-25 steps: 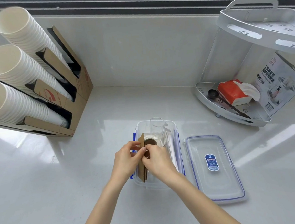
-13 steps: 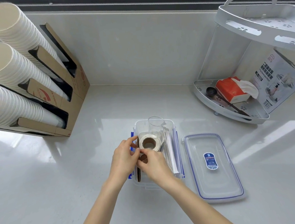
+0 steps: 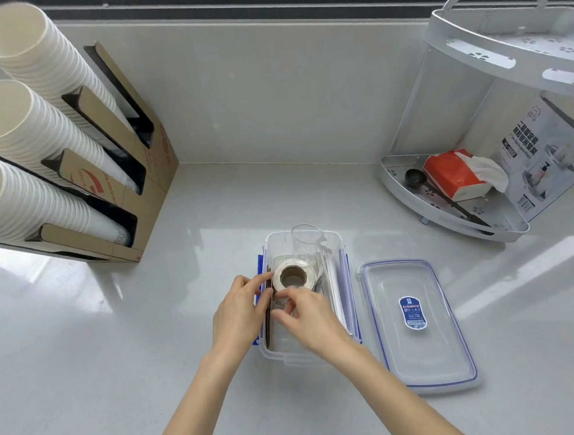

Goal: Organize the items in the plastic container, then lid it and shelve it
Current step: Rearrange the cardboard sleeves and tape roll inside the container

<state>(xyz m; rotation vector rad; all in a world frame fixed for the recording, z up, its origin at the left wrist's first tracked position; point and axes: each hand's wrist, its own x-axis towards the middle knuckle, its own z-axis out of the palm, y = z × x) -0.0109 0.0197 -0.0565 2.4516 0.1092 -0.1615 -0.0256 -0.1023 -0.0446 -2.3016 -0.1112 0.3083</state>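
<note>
A clear plastic container point(image 3: 273, 240) with blue latches sits open on the white counter. Inside it lie a roll of tape point(image 3: 293, 277), an upright clear glass cup point(image 3: 306, 243), flat white pieces point(image 3: 333, 282) along the right wall, and brown cardboard pieces point(image 3: 269, 325) standing on edge along the left wall. My left hand point(image 3: 240, 315) grips the cardboard's top edge at the left wall. Just in front of the tape roll, my right hand point(image 3: 310, 315) reaches into the container with its fingers curled; its fingertips are blurred. The lid point(image 3: 423, 350) lies flat to the right of the container.
A white corner rack point(image 3: 450, 220) stands at the back right, holding a red tissue pack point(image 3: 454, 176), a black scoop point(image 3: 414, 177) and a printed box point(image 3: 542, 163). A cardboard dispenser point(image 3: 151, 166) with three stacks of paper cups point(image 3: 31, 127) fills the back left.
The cardboard pieces, held up between both hands a second ago, have gone down along the container's left wall. The tape roll has come into full view.
</note>
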